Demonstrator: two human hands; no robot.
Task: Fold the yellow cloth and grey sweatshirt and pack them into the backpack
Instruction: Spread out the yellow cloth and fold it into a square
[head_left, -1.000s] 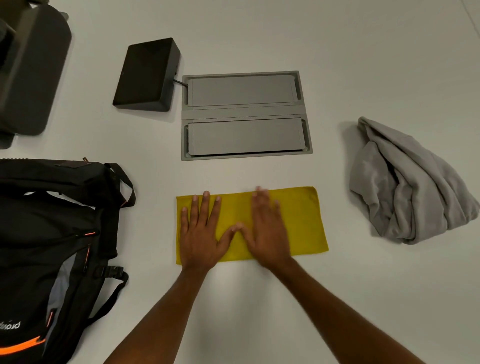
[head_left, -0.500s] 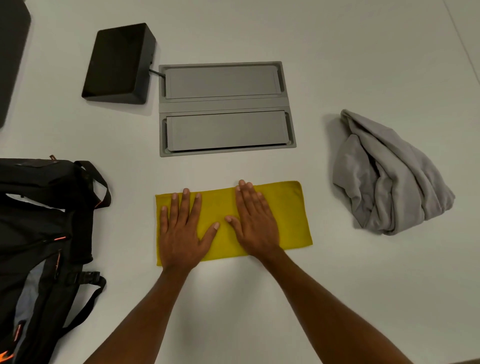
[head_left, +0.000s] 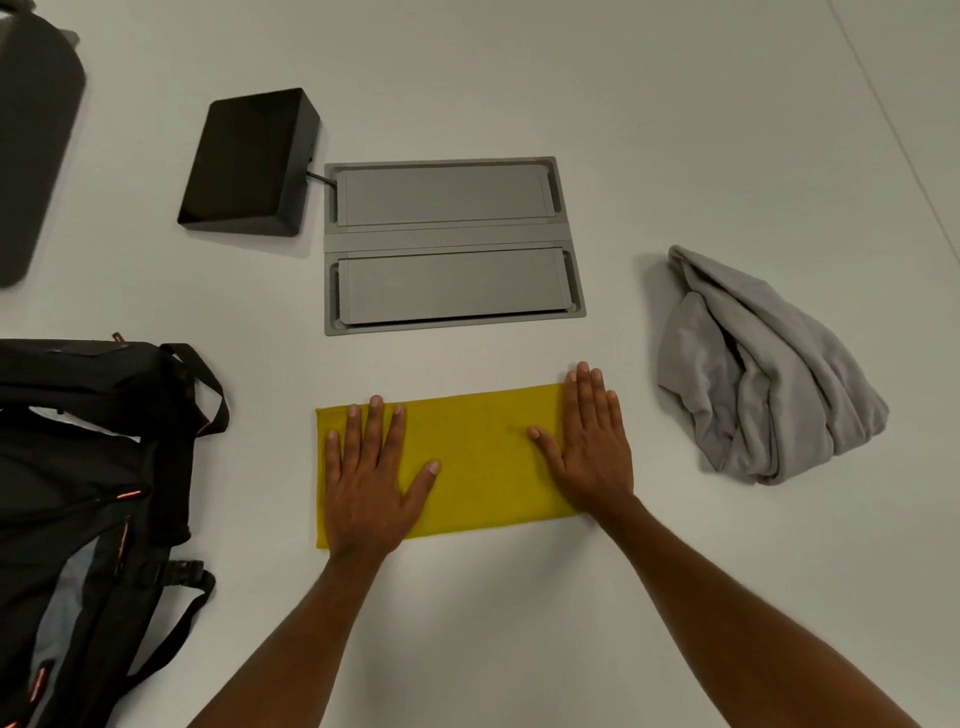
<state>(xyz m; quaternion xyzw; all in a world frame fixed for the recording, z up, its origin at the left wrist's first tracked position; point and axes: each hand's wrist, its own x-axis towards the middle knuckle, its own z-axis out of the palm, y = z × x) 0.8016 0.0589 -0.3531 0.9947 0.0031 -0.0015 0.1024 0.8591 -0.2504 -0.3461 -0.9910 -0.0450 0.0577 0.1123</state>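
The white table fills my view. On my left lies the black backpack with orange trim, partly cut off by the frame. Nothing is packed in it as far as I can see, and I cannot tell whether its main zip is open. At the far left corner sits a dark rounded shape I cannot identify.

To my right, well apart from everything else, the grey sweatshirt sits in a crumpled heap, not yet folded. Straight ahead, a grey double-flap cable hatch is set into the tabletop, both flaps closed. A black box lies just beside its far left corner, joined to it by a short cable.

Directly in front of me, between backpack and sweatshirt, the yellow cloth lies flat as a long, narrow rectangle. By its neat edges I judge it folded at least once.

My left hand presses flat on its left end, fingers straight and slightly spread, gripping nothing. My right hand presses flat on the right end, fingertips reaching past the far edge onto the table.

I judge the job barely begun. The cloth probably needs another fold across, the sweatshirt needs folding entirely, and both need packing.
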